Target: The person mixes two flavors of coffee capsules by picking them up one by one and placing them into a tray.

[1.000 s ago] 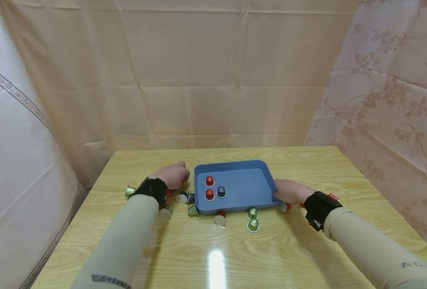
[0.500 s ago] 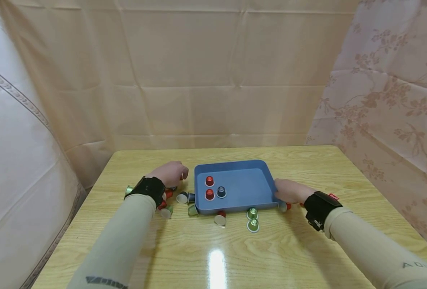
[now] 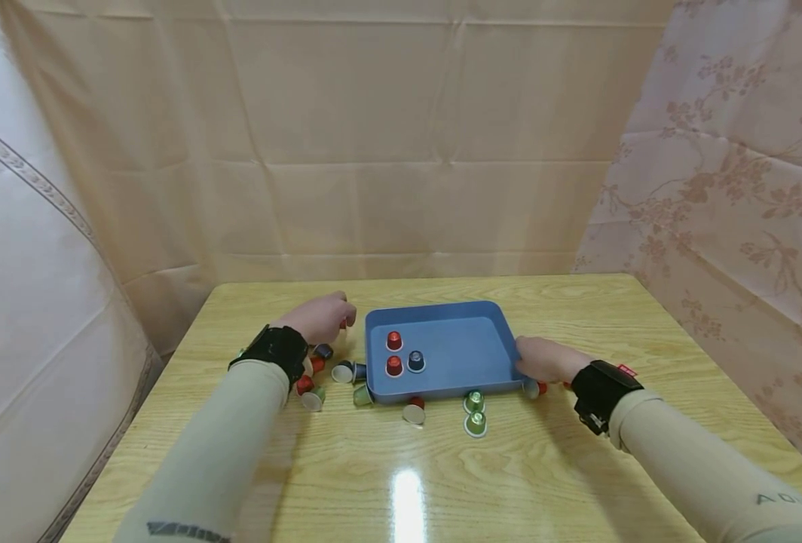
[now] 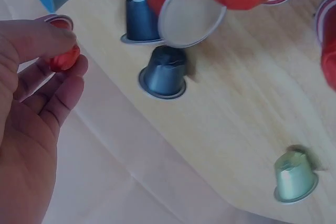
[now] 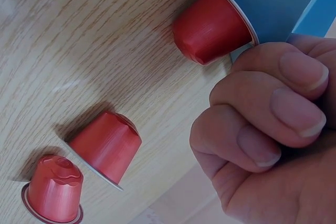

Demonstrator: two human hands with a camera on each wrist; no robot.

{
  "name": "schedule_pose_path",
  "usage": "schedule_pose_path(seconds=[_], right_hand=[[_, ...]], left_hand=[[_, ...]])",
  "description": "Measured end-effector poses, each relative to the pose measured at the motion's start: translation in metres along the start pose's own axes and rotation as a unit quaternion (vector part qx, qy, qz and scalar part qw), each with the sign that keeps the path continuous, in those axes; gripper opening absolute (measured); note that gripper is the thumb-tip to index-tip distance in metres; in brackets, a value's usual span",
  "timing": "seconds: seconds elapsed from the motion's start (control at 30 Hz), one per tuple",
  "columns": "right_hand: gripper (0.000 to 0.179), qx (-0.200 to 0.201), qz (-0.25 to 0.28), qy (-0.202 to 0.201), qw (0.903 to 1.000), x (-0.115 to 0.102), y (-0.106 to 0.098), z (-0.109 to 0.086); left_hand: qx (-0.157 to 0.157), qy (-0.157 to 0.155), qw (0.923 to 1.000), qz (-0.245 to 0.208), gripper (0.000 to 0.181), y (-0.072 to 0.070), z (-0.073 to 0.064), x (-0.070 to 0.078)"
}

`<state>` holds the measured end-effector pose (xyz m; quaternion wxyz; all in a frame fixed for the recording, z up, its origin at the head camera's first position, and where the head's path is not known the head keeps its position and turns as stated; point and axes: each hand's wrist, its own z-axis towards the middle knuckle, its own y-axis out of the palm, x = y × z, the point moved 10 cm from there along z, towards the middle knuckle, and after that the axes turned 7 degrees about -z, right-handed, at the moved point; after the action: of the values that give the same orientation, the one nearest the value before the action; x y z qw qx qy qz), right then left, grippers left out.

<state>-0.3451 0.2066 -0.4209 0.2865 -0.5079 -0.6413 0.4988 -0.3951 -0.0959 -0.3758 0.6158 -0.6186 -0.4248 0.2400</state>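
Observation:
Between thumb and fingers, my left hand (image 3: 317,318) pinches a red coffee capsule (image 4: 65,60), raised off the table just left of the blue tray (image 3: 465,351). Two red capsules (image 3: 394,341) and one dark blue capsule (image 3: 416,361) stand upright inside the tray, at its left side. My right hand (image 3: 549,359) grips the tray's right wall with curled fingers (image 5: 299,111); the thumb is hidden. Close by those fingers, a red capsule (image 5: 212,27) lies on its side against the tray's outside.
Several red, dark blue and green capsules (image 3: 312,400) lie left of the tray, partly under the left forearm. A green capsule (image 3: 362,395) touches its front left corner. Two green capsules (image 3: 475,424) stand in front. More red capsules (image 5: 107,148) are beyond the right hand.
My left hand has lifted and drawn slightly back, away from the capsules left of the tray, with the red capsule in its fingers. The right hand and tray stay put.

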Motion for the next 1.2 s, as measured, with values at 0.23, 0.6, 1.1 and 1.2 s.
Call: schedule_pose_path(seconds=[0.23, 0.6, 1.1, 1.2], right_hand=[[0.021, 0.005, 0.001, -0.006, 1.0, -0.001, -0.001, -0.001], [0.022, 0.011, -0.007, -0.016, 0.9998, -0.001, 0.0, 0.002], [0.025, 0.006, 0.0, -0.003, 1.0, -0.002, -0.002, 0.0], [0.025, 0.008, 0.002, -0.002, 1.0, -0.002, -0.002, 0.0]], left_hand=[[0.013, 0.01, 0.9997, 0.018, 0.032, -0.013, 0.005, 0.008], [0.002, 0.044, 0.9989, 0.018, 0.027, -0.029, 0.009, 0.027], [-0.006, 0.043, 0.9971, 0.062, 0.032, -0.038, 0.022, 0.051], [-0.016, 0.041, 0.9966, 0.069, 0.033, -0.036, 0.025, 0.056]])
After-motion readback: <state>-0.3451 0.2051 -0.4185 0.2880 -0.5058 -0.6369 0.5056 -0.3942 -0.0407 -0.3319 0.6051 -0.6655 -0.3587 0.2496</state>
